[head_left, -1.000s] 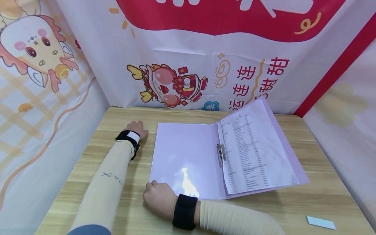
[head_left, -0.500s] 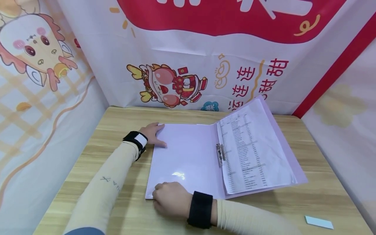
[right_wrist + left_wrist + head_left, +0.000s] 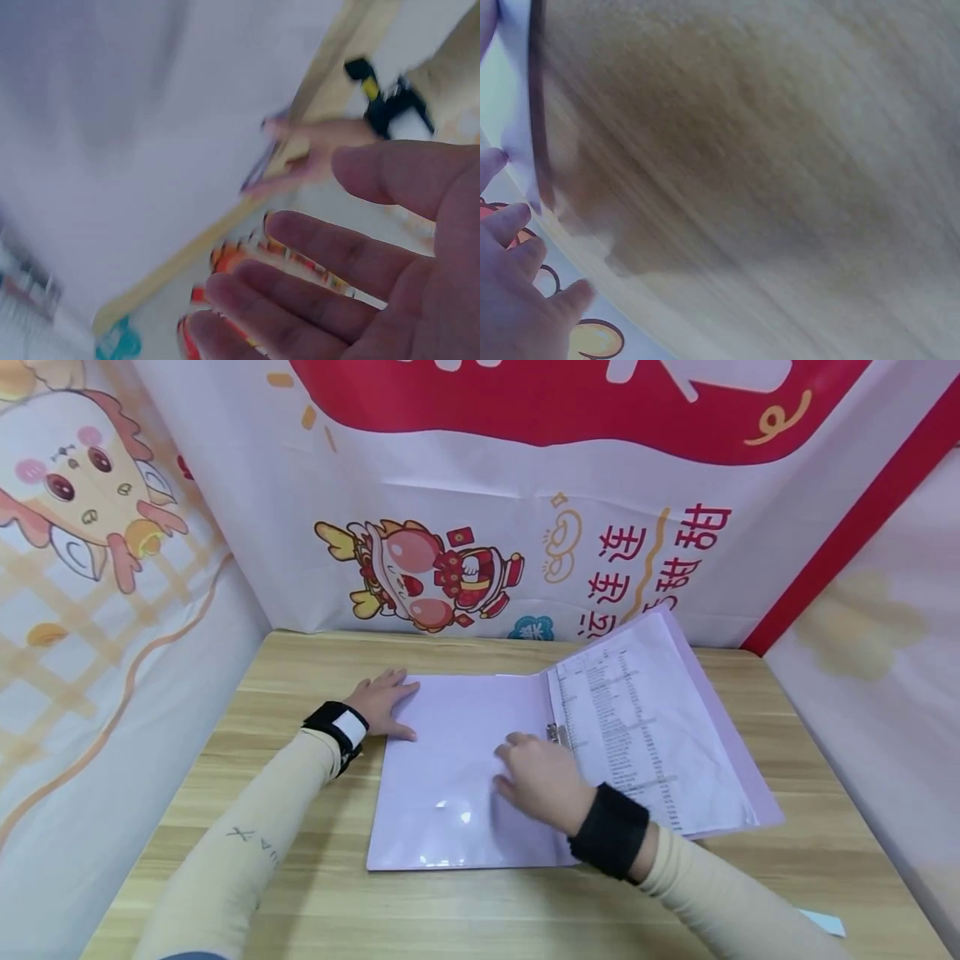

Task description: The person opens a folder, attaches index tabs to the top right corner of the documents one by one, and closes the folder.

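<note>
Festive banners [image 3: 480,485] wall in our small wooden table [image 3: 285,668], and on it the lilac folder [image 3: 457,777] lies spread open. Our left hand [image 3: 382,703] rests with straight fingers on the far left corner of the open cover, pressing it flat. Our right hand [image 3: 542,777] hovers over the cover near the metal clip [image 3: 557,735], fingers loosely spread and holding nothing — the wrist view shows an empty palm. Past the clip, the printed sheets [image 3: 637,735] sit on the right half, which tilts up against the back banner. That raised half looks to us like the risk: it could flop or slide if the right hand knocks it, and the sheets could buckle if they are tugged at the clip. A small pale card [image 3: 823,922] lies at the near right edge of the table — well apart from the folder.
</note>
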{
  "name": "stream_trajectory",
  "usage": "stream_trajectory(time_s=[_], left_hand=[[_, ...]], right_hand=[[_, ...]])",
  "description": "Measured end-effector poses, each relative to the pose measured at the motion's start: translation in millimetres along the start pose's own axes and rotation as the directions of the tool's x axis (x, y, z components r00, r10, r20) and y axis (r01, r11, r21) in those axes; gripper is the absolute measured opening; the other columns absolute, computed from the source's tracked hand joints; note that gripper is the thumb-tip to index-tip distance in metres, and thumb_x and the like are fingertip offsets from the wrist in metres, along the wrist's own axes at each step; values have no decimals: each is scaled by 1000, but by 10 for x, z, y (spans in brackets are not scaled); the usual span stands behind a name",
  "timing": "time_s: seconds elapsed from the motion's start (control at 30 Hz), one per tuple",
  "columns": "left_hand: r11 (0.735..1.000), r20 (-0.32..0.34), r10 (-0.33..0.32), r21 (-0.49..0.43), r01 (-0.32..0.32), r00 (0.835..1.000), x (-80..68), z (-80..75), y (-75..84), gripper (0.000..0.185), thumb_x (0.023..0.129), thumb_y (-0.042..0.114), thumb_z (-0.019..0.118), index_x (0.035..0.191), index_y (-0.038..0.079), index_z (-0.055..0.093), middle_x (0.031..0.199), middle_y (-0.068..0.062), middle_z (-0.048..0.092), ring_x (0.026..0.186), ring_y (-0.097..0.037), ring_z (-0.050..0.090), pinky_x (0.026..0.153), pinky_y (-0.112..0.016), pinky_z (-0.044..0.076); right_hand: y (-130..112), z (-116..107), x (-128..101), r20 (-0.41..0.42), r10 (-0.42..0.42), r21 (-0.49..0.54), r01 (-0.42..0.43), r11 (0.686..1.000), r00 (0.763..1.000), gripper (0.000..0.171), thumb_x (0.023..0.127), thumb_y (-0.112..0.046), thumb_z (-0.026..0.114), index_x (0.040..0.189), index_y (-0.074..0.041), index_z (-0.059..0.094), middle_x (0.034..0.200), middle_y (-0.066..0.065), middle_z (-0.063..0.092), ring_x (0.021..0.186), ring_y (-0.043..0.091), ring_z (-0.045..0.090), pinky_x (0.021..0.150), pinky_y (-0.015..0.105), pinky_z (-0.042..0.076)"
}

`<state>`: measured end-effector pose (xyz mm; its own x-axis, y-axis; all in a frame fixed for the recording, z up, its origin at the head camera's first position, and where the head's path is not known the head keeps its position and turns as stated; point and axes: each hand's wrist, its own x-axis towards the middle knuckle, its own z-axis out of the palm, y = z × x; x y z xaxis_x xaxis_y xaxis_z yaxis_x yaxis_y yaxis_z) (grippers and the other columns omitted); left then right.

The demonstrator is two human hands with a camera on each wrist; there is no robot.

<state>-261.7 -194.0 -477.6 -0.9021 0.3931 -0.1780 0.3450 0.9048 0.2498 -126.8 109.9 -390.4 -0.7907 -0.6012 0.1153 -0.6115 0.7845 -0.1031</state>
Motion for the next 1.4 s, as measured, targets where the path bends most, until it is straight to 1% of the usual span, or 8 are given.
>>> stream_trajectory(time_s=[0.13,0.23,0.43,0.57,0.77,1.0,1.2,1.4], left_hand=[[998,-23,56,37,-55,998,5,11,14,97,78,46,87,155,8,43,162,-24,30,152,-46,15,119,-66,11],[995,-30,83,49,-81,996,7,7,67,90,79,37,88,153,8,46,159,-23,35,150,-45,21,121,-62,16],[992,-13,117,57,-116,993,-4,-29,265,66,83,19,86,143,11,59,151,-24,48,141,-44,41,116,-57,32],[991,1,115,69,-115,993,23,37,303,61,89,29,80,143,9,60,151,-26,47,139,-46,42,113,-56,37],[994,28,83,72,-85,996,-28,54,377,96,80,64,76,151,6,48,157,-27,37,145,-46,35,116,-56,33],[994,108,94,37,-99,990,-147,41,468,136,61,70,86,159,-1,25,162,-34,15,150,-48,18,121,-56,21],[996,102,86,28,-89,991,-208,55,489,143,59,69,88,160,-3,18,163,-34,9,151,-49,12,121,-59,17],[997,114,69,21,-72,991,-281,66,500,142,59,70,87,161,1,17,164,-33,7,152,-46,10,120,-61,17]], right_hand=[[355,-137,-51,33,172,-32,-171,985,985,27,86,-24,81,103,-3,74,90,11,68,77,26,65,63,38,57],[605,-175,-113,70,273,-62,-269,961,959,32,90,-26,77,111,-2,74,98,16,69,86,31,66,69,44,58],[970,-105,-253,113,361,-99,-351,931,925,40,93,-26,71,126,-3,70,116,23,68,102,39,65,74,53,58],[1097,40,-320,155,383,-112,-369,923,910,40,93,-30,73,124,-4,70,110,21,67,96,36,64,69,51,57],[1205,278,-346,163,404,-68,-398,915,900,36,92,-32,75,115,-5,71,101,18,66,89,33,63,66,50,55],[1252,494,-343,172,448,-11,-453,891,877,39,94,-29,71,121,-1,67,105,21,66,93,35,65,73,51,56],[1275,590,-306,138,475,-19,-478,878,869,39,92,-32,74,116,-2,67,104,19,62,89,32,60,67,47,54],[1311,649,-232,136,481,86,-494,865,866,24,91,-24,75,99,-5,63,85,9,59,72,23,56,61,38,48]])
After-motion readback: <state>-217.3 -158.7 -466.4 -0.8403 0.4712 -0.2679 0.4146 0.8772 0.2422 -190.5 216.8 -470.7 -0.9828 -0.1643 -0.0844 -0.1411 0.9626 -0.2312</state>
